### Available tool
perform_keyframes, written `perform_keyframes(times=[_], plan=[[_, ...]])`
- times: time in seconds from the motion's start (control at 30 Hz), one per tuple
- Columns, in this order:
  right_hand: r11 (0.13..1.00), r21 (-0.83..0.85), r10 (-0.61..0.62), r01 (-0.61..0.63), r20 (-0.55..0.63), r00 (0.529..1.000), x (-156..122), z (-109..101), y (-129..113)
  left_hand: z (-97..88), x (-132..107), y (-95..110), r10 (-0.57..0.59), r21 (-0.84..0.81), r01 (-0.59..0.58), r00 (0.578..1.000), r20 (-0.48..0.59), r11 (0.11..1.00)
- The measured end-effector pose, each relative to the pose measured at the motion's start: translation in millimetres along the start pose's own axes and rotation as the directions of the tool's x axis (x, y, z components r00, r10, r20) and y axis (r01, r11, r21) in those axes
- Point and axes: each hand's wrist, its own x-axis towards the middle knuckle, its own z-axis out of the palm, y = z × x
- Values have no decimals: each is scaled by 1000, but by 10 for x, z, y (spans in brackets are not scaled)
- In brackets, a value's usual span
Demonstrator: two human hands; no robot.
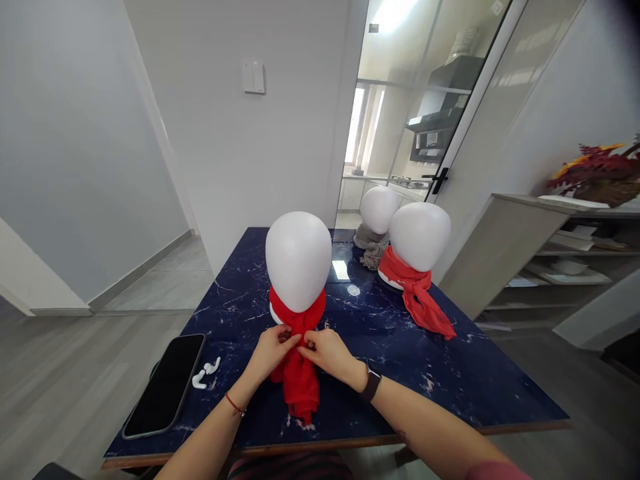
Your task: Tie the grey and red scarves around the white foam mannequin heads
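A red scarf (301,393) is wrapped around the neck of a smooth white mannequin head (299,257) standing upright on the table. Its loose end hangs down the front and lies on the tabletop. Just below the chin, my left hand (273,348) pinches the scarf from the left side. My right hand (327,353), with a dark band on the wrist, pinches the same cloth from the right. The fingertips of both hands nearly meet over the front of the scarf, where the fold or knot is partly covered.
On the dark blue marbled table (380,373), a second white head (421,235) wears an orange-red scarf (425,307). Behind it a third head (379,208) has a grey scarf (371,247). A phone (165,387) and white earbuds (205,373) lie at the left.
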Motion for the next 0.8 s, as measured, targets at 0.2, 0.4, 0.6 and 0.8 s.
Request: perform_keyframes(times=[0.2, 0.4, 0.6, 0.8], plan=[[974, 208, 135, -87, -226, 965, 60, -275, 181, -107, -11, 38, -18, 118, 35, 990, -138, 992], [958, 221, 256, -180, -386, 886, 194, -294, 587, -218, 87, -165, 3, 85, 48, 855, -519, 995], [988, 120, 108, -99, -68, 992, 257, -57, 648, -116, 224, -266, 205, 328, -75, 901, -382, 942], [979, 175, 117, -104, -67, 991, 281, -54, 522, -87, 233, -238, 255, 392, -123, 918, -305, 912]])
